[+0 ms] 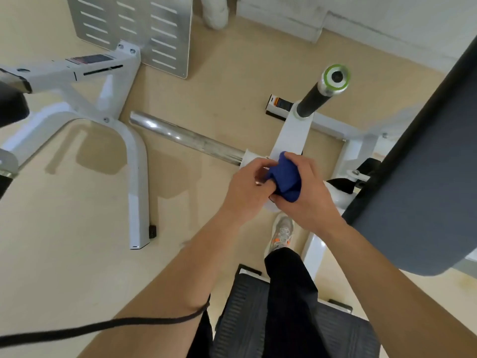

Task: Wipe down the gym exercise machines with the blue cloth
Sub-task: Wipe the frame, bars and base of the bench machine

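The blue cloth is bunched up between both hands, just above the white arm of the exercise machine. My right hand grips the cloth from the right, fingers curled over it. From the left, my left hand pinches the cloth's edge with its fingertips. A chrome weight bar sticks out to the left of the white arm. Above the arm stands a black handle with a green-ringed cap.
A dark padded backrest runs along the right. A second white machine frame and a slotted metal footplate stand at the left. My shoe and a black ribbed platform are below the hands.
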